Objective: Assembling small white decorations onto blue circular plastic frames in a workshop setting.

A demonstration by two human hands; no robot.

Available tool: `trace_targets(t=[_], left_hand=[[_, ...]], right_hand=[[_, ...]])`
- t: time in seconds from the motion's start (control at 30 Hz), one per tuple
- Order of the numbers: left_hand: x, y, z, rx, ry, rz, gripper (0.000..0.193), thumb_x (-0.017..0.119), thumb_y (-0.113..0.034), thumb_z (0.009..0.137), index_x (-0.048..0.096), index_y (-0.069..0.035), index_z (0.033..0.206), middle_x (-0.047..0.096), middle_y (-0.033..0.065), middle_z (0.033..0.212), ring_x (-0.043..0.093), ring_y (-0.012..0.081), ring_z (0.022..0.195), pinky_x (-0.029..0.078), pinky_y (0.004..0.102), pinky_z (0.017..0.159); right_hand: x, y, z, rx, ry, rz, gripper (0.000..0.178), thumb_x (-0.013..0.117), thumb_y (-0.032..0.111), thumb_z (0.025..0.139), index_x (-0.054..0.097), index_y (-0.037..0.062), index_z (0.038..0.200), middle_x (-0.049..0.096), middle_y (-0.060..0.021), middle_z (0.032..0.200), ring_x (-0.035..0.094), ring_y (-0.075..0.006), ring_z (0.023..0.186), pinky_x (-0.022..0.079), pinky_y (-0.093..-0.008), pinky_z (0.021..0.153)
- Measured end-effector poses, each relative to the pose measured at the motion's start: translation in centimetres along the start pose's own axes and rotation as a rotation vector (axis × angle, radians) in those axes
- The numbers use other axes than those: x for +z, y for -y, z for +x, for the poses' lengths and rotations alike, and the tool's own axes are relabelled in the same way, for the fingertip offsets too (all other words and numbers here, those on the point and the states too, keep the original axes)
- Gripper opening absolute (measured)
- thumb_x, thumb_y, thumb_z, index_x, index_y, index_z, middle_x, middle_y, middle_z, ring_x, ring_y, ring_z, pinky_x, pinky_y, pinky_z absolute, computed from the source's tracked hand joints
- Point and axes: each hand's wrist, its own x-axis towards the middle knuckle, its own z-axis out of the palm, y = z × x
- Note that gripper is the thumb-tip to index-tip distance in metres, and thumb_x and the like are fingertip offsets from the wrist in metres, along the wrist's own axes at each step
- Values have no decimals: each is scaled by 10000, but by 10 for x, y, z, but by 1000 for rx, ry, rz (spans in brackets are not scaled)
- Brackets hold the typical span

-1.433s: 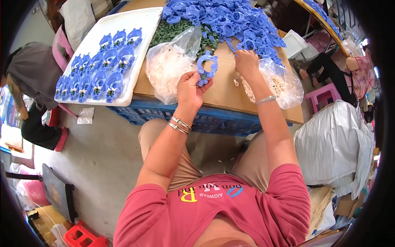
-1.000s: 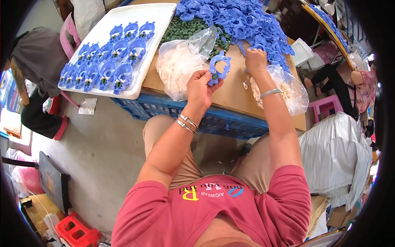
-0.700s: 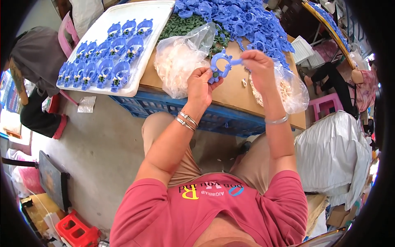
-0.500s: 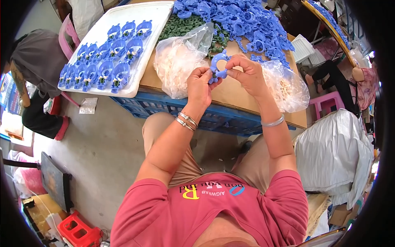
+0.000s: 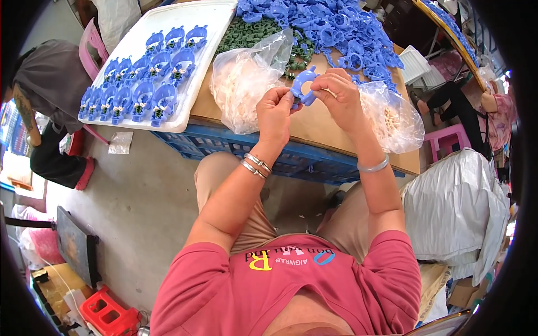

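Between my two hands, above the table's near edge, is a blue plastic toy part [image 5: 303, 84] shaped like a small figure with a round opening. My left hand [image 5: 274, 110] pinches its lower left side, where a bit of dark green shows. At its right edge, the closed fingers of my right hand [image 5: 338, 98] meet it; whether they hold a smaller piece too is hidden. A clear bag of small pale pieces [image 5: 238, 89] lies left of my hands, and a second such bag [image 5: 389, 120] lies to the right.
A white tray [image 5: 198, 84] with rows of blue figures stands at the left. Heaps of dark green parts [image 5: 246, 38] and blue parts [image 5: 330, 25] cover the table's far side. Below the board is a blue crate [image 5: 224, 151]. A person [image 5: 50, 84] sits at left, another [image 5: 457, 106] at right.
The blue toy part has shifted slightly right and tilted between my hands. My right fingers have curled and turned a little against its edge.
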Motion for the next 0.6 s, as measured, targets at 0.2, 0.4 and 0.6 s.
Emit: trace_targets(t=[0.2,0.4,0.6], left_hand=[[2,-2,-2,54,8,84,76,497,-4,825,562,22,856,575,44,753,553,97,642,486,221,606],[1,0,-3,148,21,178,83,499,2,820,568,28,859,574,38,742,546,88,632,465,206,597],[1,-1,-4,160,38,178,88,502,5,818,570,29,867,574,35,732,541,83,627,451,201,589]], right_hand=[[-1,0,0,-75,-27,-44,58,635,65,670,602,73,717,600,-21,738,519,-211,800,369,-320,746],[2,5,-4,-143,-41,-65,137,660,64,654,592,54,772,593,-42,819,510,-247,858,383,-338,771],[3,7,-6,-49,-71,-66,207,672,83,644,580,55,826,540,-80,993,488,-250,930,373,-345,801]])
